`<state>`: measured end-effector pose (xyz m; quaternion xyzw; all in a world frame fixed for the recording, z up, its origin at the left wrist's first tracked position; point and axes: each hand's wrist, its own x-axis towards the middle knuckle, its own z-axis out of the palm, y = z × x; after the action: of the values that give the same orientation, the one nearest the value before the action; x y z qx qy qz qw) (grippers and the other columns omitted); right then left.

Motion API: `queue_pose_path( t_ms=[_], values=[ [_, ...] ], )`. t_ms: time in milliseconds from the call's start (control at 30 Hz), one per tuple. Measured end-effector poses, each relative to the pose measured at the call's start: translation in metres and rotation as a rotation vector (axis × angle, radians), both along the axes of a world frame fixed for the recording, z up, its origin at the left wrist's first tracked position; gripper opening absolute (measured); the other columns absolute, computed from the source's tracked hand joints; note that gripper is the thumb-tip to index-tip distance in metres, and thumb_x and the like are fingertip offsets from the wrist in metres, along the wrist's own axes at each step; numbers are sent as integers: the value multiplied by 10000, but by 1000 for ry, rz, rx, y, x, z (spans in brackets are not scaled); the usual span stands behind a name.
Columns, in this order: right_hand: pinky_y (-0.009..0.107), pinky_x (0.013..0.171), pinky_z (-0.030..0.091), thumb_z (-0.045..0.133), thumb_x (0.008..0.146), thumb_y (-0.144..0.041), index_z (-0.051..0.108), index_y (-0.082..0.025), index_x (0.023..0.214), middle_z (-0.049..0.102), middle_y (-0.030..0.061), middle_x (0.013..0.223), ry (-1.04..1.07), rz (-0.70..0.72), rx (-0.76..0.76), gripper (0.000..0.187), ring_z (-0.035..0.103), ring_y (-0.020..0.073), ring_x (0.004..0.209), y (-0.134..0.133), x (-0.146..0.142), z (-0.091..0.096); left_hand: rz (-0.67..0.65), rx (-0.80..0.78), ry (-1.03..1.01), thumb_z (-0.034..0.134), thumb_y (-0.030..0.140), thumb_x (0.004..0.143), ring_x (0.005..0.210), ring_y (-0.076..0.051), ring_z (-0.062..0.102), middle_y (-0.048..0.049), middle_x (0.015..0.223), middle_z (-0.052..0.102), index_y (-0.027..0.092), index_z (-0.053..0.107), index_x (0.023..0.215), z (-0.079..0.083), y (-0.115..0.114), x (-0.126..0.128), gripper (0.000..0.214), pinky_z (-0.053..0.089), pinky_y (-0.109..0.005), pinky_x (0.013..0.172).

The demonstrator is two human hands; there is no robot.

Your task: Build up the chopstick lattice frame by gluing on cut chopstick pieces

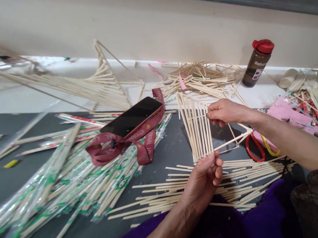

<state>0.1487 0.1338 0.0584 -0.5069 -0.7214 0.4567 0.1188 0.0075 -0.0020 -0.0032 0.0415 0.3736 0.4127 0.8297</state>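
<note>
A lattice of pale wooden chopsticks (195, 124), its sticks laid side by side and fanning slightly, is held up between my two hands. My left hand (204, 173) pinches its lower end between thumb and fingers. At the upper right edge, my right hand (224, 111) is closed on the outermost stick, fingertips pressed together. A triangular part of the frame with a pale joint (250, 131) stretches out to the right beneath my right forearm. Many loose bare chopsticks (155, 195) lie on the dark grey table below and around my left hand.
Wrapped chopsticks (89, 175) are heaped at left, under a black phone (132, 116) on a red lanyard (145, 150). Another stick structure (96, 87) stands behind. A red-lidded bottle (258, 63) is at back right, red-handled scissors (255, 149) at right, a stick pile (201, 78) behind.
</note>
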Motion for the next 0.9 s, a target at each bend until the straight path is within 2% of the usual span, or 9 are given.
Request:
queue_pose_path(
  t_ms=[367, 633, 733, 900],
  values=[
    [172, 421, 379, 495, 855, -131, 555, -137, 645, 562, -19, 582, 41, -9, -59, 219, 502, 49, 439, 2, 1, -4, -5, 6, 3, 823, 264, 636, 421, -26, 455, 28, 618, 605, 110, 654, 801, -1, -1, 0, 282, 319, -115, 332],
    [162, 434, 409, 489, 886, -159, 591, -128, 687, 581, -7, 600, 61, -53, -98, 226, 536, 55, 472, -1, 4, 1, -15, 3, 11, 814, 264, 649, 427, -27, 448, 27, 623, 594, 112, 644, 814, 1, -1, 0, 281, 311, -115, 334],
    [159, 453, 429, 490, 888, -142, 597, -128, 705, 608, 0, 639, 68, -77, -89, 213, 555, 52, 485, -1, 5, 3, -16, 6, 14, 793, 255, 676, 433, -26, 445, 27, 632, 589, 114, 639, 821, 1, -1, -1, 255, 309, -116, 337],
    [158, 460, 422, 546, 877, -175, 607, -129, 691, 606, -10, 592, 51, -100, -68, 202, 555, 50, 479, 1, 3, 3, -22, -3, 18, 775, 252, 698, 434, -28, 442, 27, 632, 583, 118, 632, 821, 1, -1, -1, 231, 304, -117, 337]
  ],
)
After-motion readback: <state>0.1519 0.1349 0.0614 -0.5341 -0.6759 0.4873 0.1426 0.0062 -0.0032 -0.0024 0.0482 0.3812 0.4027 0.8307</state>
